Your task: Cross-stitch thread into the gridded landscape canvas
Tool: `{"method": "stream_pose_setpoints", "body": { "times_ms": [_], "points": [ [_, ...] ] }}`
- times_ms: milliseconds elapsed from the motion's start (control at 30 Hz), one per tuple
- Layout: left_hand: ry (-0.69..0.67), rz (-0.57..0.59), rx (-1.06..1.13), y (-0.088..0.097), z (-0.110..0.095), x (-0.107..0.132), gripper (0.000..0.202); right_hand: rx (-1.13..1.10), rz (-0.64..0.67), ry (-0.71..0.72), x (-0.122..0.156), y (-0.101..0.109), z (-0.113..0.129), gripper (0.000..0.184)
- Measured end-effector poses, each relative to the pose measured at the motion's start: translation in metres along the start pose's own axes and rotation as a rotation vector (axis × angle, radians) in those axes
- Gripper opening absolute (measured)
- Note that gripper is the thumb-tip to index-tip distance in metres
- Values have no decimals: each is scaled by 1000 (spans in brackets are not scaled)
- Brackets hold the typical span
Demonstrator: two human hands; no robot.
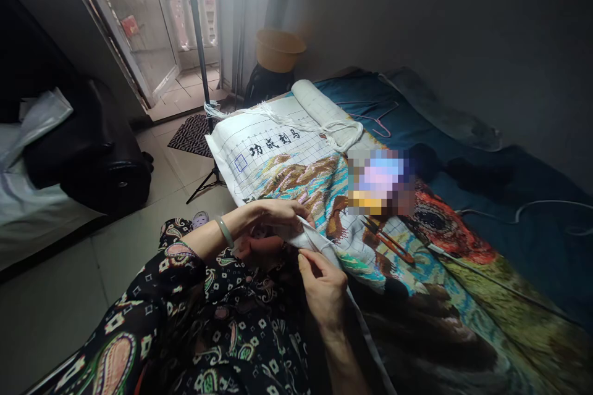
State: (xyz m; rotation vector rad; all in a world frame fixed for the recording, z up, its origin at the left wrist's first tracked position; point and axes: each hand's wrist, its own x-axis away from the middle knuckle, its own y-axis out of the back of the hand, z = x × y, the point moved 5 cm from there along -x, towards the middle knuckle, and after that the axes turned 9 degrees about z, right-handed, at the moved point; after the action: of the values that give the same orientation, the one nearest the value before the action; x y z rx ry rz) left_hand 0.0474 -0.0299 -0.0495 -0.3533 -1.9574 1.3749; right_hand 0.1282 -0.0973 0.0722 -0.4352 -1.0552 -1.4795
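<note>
On the tiled floor of a dim room, at the far left, a black leather case (88, 148) rests on a bed with a white sheet (28, 210), and beyond it a glass balcony door (132, 31) stands past a black tripod stand (202, 123) and a patterned black mat (192, 136). The person's paisley-print sleeve (178, 278) leads to the left hand (271, 216), with a pale bangle (225, 231) on the wrist; its fingers curl narrowly around a folded white edge of a large cross-stitch canvas (296, 188). The canvas lies spread across the lap and over a blue quilted mattress (365, 89), its far end rolled into a tight white bolster (319, 111) and a loose white fringe of thread (282, 117) lying across it. Just beside the left hand, the right hand (322, 281) pinches the same folded edge between thumb and fingers, in a narrow grip; any needle or thread there is too small to tell. A red-handled tool (388, 242) lies on the canvas beside a blurred patch (380, 179). Further right, a pink hanger (382, 117) lies on the mattress, with a dark bundle (463, 173) and a white cable (546, 210) past it.
</note>
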Motion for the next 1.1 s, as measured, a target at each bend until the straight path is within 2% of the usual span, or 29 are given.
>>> {"method": "stream_pose_setpoints", "body": {
  "times_ms": [600,867,1100],
  "points": [
    [1,-15,-25,0,-1,-1,23,35,-39,83,-2,-1,3,20],
    [15,-13,-7,0,2,-1,25,-5,-34,17,-5,2,1,22],
    [8,-16,-17,0,1,-1,24,-81,-16,-152,-5,-4,-5,25]
  ]
}}
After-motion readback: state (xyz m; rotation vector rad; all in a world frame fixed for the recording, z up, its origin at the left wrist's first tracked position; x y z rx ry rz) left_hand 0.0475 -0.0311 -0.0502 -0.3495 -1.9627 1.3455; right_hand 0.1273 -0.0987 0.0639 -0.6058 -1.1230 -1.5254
